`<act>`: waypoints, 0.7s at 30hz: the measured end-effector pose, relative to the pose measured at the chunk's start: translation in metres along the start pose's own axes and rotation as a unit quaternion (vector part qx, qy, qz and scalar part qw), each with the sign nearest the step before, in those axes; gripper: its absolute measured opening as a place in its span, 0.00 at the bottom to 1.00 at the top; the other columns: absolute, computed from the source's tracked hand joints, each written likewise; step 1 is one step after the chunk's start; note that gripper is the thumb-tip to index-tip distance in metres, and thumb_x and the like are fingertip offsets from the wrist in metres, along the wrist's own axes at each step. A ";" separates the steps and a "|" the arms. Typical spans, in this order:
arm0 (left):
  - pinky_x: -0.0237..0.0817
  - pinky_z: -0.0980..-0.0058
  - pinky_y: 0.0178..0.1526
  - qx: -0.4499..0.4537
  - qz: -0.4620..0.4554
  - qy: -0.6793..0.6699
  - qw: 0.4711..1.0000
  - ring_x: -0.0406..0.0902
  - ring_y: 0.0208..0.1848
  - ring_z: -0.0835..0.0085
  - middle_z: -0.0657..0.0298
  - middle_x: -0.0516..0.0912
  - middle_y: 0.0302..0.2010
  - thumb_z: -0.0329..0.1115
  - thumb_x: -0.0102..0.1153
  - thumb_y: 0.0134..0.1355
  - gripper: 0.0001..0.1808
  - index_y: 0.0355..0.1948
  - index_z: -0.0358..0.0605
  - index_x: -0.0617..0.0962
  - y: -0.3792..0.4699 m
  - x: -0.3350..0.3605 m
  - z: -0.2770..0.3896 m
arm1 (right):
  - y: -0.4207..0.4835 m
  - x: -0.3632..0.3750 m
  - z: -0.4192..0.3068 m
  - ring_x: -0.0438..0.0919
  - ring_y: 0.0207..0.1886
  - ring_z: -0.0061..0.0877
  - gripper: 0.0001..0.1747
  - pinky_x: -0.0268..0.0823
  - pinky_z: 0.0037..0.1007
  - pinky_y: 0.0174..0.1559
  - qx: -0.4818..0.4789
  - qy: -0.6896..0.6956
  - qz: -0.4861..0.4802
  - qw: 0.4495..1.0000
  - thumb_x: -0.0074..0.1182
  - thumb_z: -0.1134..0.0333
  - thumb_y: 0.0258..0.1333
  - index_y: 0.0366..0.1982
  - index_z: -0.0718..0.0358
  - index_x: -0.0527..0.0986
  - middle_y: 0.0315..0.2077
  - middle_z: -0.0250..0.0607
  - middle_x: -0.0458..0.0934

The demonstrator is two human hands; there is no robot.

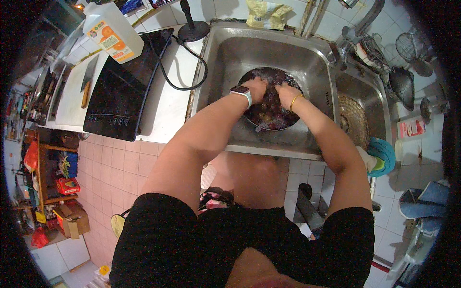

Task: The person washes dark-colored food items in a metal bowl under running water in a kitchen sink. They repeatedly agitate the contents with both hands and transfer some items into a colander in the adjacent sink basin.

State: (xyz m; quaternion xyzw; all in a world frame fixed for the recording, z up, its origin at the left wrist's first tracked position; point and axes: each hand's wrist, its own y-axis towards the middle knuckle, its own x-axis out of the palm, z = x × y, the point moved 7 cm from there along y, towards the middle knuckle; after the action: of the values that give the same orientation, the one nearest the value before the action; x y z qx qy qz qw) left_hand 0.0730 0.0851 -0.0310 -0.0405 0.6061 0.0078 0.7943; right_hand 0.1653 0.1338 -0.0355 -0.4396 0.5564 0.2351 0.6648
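Note:
In the larger basin of a steel double sink (230, 54) stands a round vessel (270, 124) filled with dark liquid, with foam or bubbles and small dark reddish and yellowish pieces in it. My left hand (255, 90), with a watch (240, 90) on the wrist, reaches into the vessel's left side. Opposite it, my right hand (286, 94) dips into the right side, below a gold-coloured bangle (295, 102). The fingertips of both hands are hidden in the dark contents, so whether they hold anything does not show.
Left of the sink lie a black induction cooktop (115, 97) with a large plastic bottle (113, 34) by it, and a knife (86, 86) on a white board (68, 97). A yellow packet (268, 14) stands behind the basin. The faucet (342, 46) and smaller basin (378, 97) are at right.

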 end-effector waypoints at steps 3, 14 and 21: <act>0.70 0.57 0.42 0.041 -0.084 0.021 0.995 0.77 0.42 0.51 0.44 0.75 0.42 0.26 0.52 0.49 0.20 0.46 0.38 0.71 0.002 0.019 0.001 | 0.002 0.010 0.001 0.72 0.48 0.44 0.21 0.66 0.37 0.49 -0.024 0.025 0.018 0.999 0.45 0.74 0.47 0.48 0.63 0.66 0.49 0.55 0.67; 0.69 0.62 0.41 -0.006 -0.071 0.042 0.997 0.77 0.41 0.55 0.46 0.79 0.38 0.31 0.46 0.54 0.12 0.34 0.39 0.80 0.001 0.004 -0.004 | -0.003 0.003 -0.006 0.73 0.48 0.43 0.20 0.67 0.38 0.49 -0.031 0.011 0.009 0.999 0.44 0.74 0.49 0.47 0.62 0.69 0.44 0.52 0.72; 0.68 0.60 0.43 0.005 -0.029 0.056 0.998 0.78 0.40 0.56 0.47 0.80 0.34 0.35 0.39 0.59 0.15 0.34 0.39 0.79 0.012 0.025 -0.017 | 0.006 0.005 -0.004 0.76 0.42 0.42 0.13 0.67 0.38 0.46 -0.048 0.051 0.019 0.997 0.46 0.69 0.49 0.37 0.64 0.74 0.34 0.50 0.78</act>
State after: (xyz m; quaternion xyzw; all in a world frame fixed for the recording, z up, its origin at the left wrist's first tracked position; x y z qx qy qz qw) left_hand 0.0625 0.0954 -0.0602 -0.0543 0.6484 -0.0200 0.7591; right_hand 0.1595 0.1329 -0.0419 -0.4715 0.5860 0.2516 0.6091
